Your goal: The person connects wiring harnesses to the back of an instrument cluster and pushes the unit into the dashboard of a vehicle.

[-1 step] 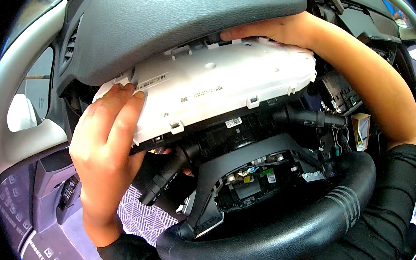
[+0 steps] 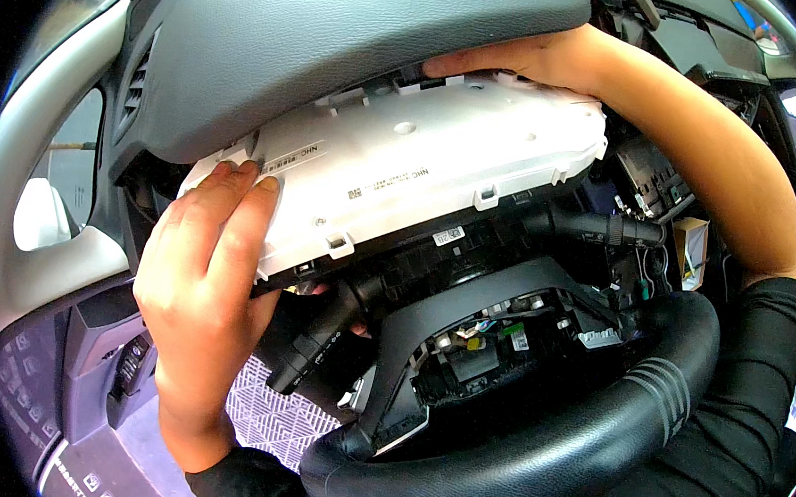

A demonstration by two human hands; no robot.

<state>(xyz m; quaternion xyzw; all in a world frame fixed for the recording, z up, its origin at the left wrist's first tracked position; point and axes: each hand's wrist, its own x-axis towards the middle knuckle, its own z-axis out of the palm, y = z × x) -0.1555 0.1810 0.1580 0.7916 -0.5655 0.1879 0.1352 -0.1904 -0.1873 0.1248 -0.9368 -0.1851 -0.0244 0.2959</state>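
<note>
A car's instrument cluster (image 2: 464,145), its pale plastic back facing up, lies tilted in the dashboard opening below the padded hood. My left hand (image 2: 205,241) grips the near left end, fingertips pressed on the white housing and thumb out of sight beneath. Over the far right edge reaches my right hand (image 2: 528,56), one digit stretched along the clipped rim under the hood; its other fingers are hidden behind the cluster. Both hands are closed around the part. What lies behind the cluster cannot be seen.
In front stands the steering wheel (image 2: 540,469), its centre uncovered with wires and connectors showing. Stalks stick out left (image 2: 309,350) and right (image 2: 617,230) of the column. The dashboard hood (image 2: 341,35) overhangs the cluster. Exposed dashboard parts and a small open box (image 2: 691,253) sit at right.
</note>
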